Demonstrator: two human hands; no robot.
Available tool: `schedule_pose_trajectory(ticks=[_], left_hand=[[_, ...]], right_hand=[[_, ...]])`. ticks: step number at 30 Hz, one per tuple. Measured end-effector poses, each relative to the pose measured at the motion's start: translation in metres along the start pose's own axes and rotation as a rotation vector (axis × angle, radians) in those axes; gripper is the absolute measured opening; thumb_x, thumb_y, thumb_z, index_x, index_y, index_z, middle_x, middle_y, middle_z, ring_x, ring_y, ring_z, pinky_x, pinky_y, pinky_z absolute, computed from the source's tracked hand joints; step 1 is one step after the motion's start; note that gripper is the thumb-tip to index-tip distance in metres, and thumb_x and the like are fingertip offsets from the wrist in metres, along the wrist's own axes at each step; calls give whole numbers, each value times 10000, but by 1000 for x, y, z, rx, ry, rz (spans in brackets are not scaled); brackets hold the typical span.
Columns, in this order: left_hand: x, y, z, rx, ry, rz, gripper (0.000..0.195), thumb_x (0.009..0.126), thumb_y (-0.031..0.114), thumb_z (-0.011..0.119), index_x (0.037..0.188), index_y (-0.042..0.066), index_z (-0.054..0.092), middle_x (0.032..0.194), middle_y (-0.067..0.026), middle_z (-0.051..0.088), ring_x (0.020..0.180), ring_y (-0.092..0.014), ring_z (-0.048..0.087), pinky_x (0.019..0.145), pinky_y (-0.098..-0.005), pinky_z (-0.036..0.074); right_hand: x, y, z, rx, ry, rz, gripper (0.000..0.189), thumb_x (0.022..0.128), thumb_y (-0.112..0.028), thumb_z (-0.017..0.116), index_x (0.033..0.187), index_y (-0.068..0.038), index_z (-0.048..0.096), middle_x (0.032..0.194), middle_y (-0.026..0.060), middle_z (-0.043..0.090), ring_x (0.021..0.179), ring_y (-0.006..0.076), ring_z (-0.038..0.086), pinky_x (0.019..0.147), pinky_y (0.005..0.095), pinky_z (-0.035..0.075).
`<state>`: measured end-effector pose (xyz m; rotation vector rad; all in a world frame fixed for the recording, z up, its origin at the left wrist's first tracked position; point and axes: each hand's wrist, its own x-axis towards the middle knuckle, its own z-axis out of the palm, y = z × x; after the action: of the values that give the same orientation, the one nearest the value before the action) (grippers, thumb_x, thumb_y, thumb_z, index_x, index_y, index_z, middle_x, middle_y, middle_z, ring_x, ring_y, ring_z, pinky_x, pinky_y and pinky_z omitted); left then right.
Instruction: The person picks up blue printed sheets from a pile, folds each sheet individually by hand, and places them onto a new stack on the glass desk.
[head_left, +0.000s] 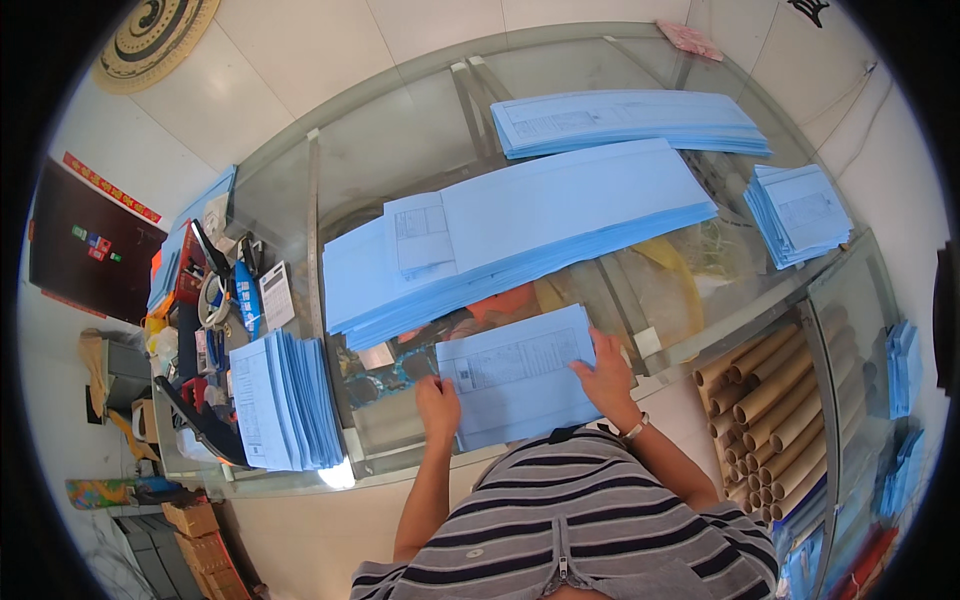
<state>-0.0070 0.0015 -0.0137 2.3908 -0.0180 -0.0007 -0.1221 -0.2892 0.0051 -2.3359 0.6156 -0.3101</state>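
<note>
A folded blue printed sheet (517, 375) lies at the near edge of the glass table, between both hands. My left hand (439, 407) pinches its left edge, thumb on top. My right hand (606, 371) holds its right edge, with the thumb over the printed face. Just beyond lies a long stack of blue sheets (555, 202), a smaller folded piece (424, 236) resting on its left part. Another long blue stack (622, 120) sits farther back. Folded blue sheets stand in a packed bundle (285, 401) to the left, and a smaller folded pile (799, 210) is at the right.
The glass tabletop (390, 169) has metal strips beneath it. At its left are a calculator (276, 295), a stapler (251, 251), a blue tool and mixed stationery. Cardboard tubes (780, 412) fill a shelf at the lower right. A pink packet (688, 40) lies at the far corner.
</note>
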Motion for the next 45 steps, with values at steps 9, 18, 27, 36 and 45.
schedule_pose_trajectory(ticks=[9, 18, 27, 36, 45], left_hand=[[-13, 7, 20, -30, 247, 129, 302, 908, 55, 639, 1196, -9, 576, 1168, -238, 569, 1065, -403, 541, 927, -462, 440], [-19, 5, 17, 116, 141, 225, 470, 920, 47, 620, 1372, 7, 499, 1289, -255, 520, 1193, -433, 463, 1034, -520, 374], [-19, -1, 20, 132, 176, 273, 528, 905, 108, 656, 1381, -38, 481, 1281, -272, 532, 1165, -439, 484, 1020, -523, 389], [-23, 4, 21, 395, 136, 324, 530, 863, 44, 605, 1337, 281, 628, 1246, -190, 566, 1078, -378, 527, 927, -490, 437], [-26, 9, 19, 412, 177, 368, 593, 835, 21, 584, 1320, 357, 641, 1308, -156, 534, 1082, -369, 519, 901, -480, 438]], right_hand=[[2, 4, 9, 54, 52, 1, 586, 821, -135, 758, 1348, -86, 509, 1115, 161, 601, 979, 383, 625, 792, 496, 508], [6, 10, 11, 68, 55, -47, 527, 840, -35, 680, 1340, -71, 515, 1112, 184, 613, 990, 403, 617, 806, 497, 510], [9, 9, 10, 123, 80, -64, 686, 816, 49, 666, 1457, -102, 473, 1115, 151, 619, 922, 282, 612, 806, 409, 514], [15, -27, -17, -112, -211, 8, 612, 827, 20, 635, 1413, -104, 509, 1361, 226, 509, 1022, 413, 597, 859, 543, 477], [33, -18, 31, -198, -159, -443, 691, 729, 52, 601, 1409, -7, 495, 1573, 218, 342, 1495, 425, 241, 1224, 587, 127]])
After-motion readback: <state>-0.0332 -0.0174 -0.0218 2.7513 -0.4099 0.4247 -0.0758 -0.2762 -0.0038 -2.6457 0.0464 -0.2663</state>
